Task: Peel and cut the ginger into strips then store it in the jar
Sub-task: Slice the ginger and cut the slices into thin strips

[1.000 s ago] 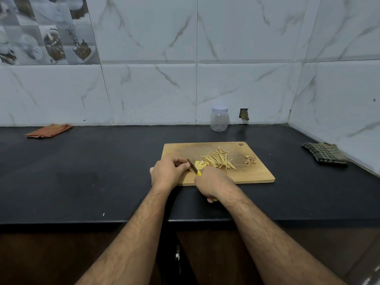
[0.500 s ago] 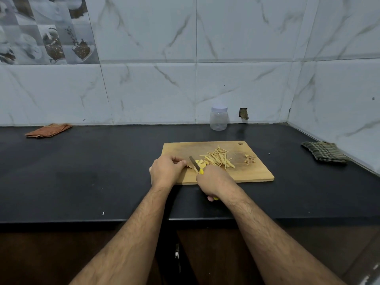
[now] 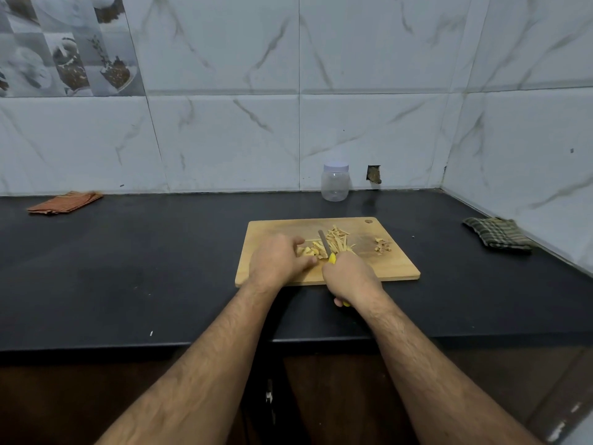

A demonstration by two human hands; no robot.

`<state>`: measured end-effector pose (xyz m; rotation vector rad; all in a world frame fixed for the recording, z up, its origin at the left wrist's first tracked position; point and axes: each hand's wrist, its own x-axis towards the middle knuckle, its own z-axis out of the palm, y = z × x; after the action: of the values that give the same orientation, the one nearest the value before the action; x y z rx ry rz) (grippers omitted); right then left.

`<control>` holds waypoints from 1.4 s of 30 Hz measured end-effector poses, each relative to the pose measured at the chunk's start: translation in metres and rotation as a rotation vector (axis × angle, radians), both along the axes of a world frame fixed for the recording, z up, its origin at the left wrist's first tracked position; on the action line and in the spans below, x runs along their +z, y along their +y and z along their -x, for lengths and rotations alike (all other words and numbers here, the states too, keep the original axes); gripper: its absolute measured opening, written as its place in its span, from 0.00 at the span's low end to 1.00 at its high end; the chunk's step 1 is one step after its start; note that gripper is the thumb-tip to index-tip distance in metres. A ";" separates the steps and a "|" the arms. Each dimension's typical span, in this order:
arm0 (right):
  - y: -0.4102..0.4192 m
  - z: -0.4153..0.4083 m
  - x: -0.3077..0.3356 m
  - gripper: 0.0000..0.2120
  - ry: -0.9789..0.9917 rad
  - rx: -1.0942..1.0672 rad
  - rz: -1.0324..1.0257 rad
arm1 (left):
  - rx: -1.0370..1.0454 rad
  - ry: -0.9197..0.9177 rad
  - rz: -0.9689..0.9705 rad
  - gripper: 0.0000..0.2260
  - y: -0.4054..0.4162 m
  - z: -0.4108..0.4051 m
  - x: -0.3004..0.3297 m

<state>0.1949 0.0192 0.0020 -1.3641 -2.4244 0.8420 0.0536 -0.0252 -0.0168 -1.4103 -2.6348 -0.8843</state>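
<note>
Head view: a wooden cutting board lies on a black counter, near its front edge and right of centre. The left hand rests on the near-left part of the board, its fingers curled over pale ginger pieces and holding them down. Just to its right, the right hand is wrapped around the yellow handle of a knife, whose narrow blade points away from the person and stands between the held pieces and a heap of cut ginger strips. The strips lie around the middle of the board, touching or nearly touching the blade's right side. Farther right on the board, apart from the strips, sits a small clump of brownish peelings. A clear plastic jar with a pale lid on stands upright at the far edge of the counter against the tiled wall, well beyond the board. An orange cloth lies far left by the wall, and a green checked cloth lies to the right near the corner wall.
</note>
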 end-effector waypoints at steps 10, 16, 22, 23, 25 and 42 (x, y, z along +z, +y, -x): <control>0.001 0.000 -0.002 0.10 -0.024 0.014 -0.023 | 0.021 -0.011 0.139 0.16 0.008 0.005 0.008; 0.005 0.002 -0.006 0.10 -0.023 0.037 -0.027 | 0.135 0.023 0.146 0.13 0.002 0.012 0.011; 0.011 0.000 -0.009 0.11 0.081 0.016 -0.001 | 0.102 0.086 0.093 0.17 0.002 0.017 0.013; 0.013 0.000 -0.011 0.11 0.106 0.011 -0.003 | 0.066 0.116 0.068 0.17 0.005 0.015 0.013; 0.016 -0.001 -0.012 0.09 0.145 0.011 -0.004 | -0.028 0.132 0.041 0.16 0.014 0.009 0.013; 0.019 -0.009 -0.017 0.10 0.382 -0.044 0.152 | -0.126 0.202 0.070 0.11 0.023 0.003 0.007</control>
<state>0.2038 0.0381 -0.0146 -1.1709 -2.0671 1.1749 0.0510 -0.0026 -0.0100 -1.6039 -2.4733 -0.6261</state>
